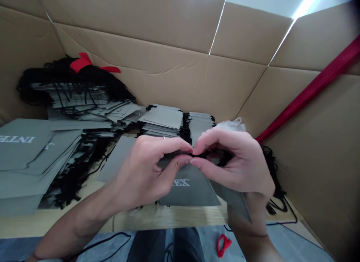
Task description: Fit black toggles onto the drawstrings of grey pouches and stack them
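My left hand (153,166) pinches the upper edge of a flat grey panel between thumb and forefinger. My right hand (233,158) is closed beside it, its thumb and forefinger pinching a black cord (224,157) at the same edge. The two hands' fingertips meet in the middle. Below them is a grey panel (191,187) with white lettering ending in "EX"; my left hand covers part of the word. Another grey flap (234,200) hangs under my right hand. Exactly how the cord joins the edge is hidden by my fingers.
Stacked grey panels (163,117) with black knots stand behind my hands. More lettered panels (22,157) lie at left, near a black cord bundle (92,80) with a red tie (83,63). Cardboard walls (157,33) surround the table (168,219). A red strip (306,89) slants at right.
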`<act>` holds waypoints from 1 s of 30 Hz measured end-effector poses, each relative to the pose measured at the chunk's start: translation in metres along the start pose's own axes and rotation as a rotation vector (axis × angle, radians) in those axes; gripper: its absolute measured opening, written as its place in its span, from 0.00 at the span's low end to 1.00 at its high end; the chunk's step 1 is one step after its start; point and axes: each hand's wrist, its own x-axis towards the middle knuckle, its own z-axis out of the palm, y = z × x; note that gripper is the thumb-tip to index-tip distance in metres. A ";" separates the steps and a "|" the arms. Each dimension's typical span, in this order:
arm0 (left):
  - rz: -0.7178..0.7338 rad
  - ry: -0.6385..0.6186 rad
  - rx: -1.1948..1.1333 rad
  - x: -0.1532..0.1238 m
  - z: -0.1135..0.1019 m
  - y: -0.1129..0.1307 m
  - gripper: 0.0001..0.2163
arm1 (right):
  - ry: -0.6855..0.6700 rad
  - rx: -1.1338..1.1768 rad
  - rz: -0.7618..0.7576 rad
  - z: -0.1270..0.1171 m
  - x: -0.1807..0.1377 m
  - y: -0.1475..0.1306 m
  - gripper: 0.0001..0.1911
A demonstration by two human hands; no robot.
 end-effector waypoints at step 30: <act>-0.146 -0.188 -0.207 0.002 -0.019 0.003 0.06 | 0.131 0.186 0.012 -0.011 -0.009 0.004 0.15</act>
